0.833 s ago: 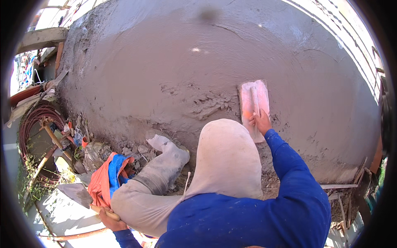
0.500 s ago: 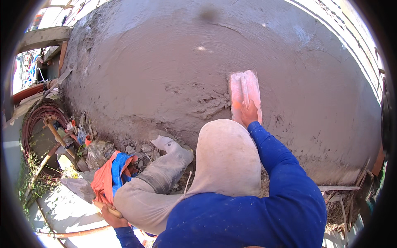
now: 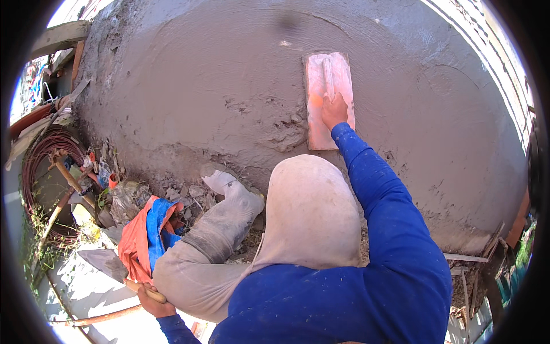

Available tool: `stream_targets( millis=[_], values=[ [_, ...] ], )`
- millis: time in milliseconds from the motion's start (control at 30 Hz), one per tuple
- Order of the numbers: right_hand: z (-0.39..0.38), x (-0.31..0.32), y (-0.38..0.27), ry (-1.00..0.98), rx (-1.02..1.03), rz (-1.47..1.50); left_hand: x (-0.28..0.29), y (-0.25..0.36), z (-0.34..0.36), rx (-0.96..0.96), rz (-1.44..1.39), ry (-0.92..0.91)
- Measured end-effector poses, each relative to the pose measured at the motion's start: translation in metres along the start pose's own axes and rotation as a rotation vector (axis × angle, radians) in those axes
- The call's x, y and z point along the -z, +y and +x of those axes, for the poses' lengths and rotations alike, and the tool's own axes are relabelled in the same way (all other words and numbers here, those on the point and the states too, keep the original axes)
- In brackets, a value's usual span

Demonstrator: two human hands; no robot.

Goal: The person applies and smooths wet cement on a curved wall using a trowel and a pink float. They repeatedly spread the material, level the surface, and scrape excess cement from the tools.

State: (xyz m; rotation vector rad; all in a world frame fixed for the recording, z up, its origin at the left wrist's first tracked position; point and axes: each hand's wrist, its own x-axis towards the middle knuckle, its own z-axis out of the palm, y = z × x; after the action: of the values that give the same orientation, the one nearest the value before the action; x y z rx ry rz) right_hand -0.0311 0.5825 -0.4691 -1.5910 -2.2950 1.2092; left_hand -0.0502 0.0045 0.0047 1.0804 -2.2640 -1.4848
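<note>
My right hand (image 3: 334, 111) is closed round the handle of a plastering float (image 3: 344, 74), a pinkish, worn rectangular board. The float lies against the wet grey-brown plaster of the wall (image 3: 200, 74), just right of a rough, lumpy patch (image 3: 289, 131). Low at the left, my left hand (image 3: 153, 303) grips the wooden handle of a trowel (image 3: 106, 262). Its grey blade points up and left, away from the wall, beside an orange and blue sack (image 3: 136, 243). My palms are turned from view.
My bent legs in dusty beige trousers (image 3: 315, 206) fill the middle. Rubble (image 3: 195, 192) lies along the wall's foot. At the left are a coil of reddish cable (image 3: 34, 166), sticks (image 3: 69, 178) and weeds. Boards (image 3: 465, 258) lie at the lower right.
My right hand has slid the float up the wall and slightly left, with the arm stretched further out. My left hand still holds the trowel, whose blade now shows more fully.
</note>
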Motion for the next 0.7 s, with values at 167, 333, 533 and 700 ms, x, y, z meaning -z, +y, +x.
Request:
stream_targets(
  millis=[167, 333, 533, 700],
  values=[
    [-0.100, 0.046, 0.077, -0.074, 0.001, 0.042, 0.017, -0.007, 0.009, 0.011, -0.013, -0.020],
    [-0.126, -0.005, 0.072, -0.014, -0.077, 0.024, 0.008, -0.005, 0.014, -0.019, 0.005, 0.017],
    [-0.024, -0.040, -0.033, 0.053, -0.019, 0.064, -0.004, 0.004, 0.017, -0.013, 0.011, -0.074],
    [-0.041, -0.016, -0.013, -0.042, -0.012, 0.038, 0.015, -0.002, 0.018, 0.007, -0.005, -0.036]
  ],
)
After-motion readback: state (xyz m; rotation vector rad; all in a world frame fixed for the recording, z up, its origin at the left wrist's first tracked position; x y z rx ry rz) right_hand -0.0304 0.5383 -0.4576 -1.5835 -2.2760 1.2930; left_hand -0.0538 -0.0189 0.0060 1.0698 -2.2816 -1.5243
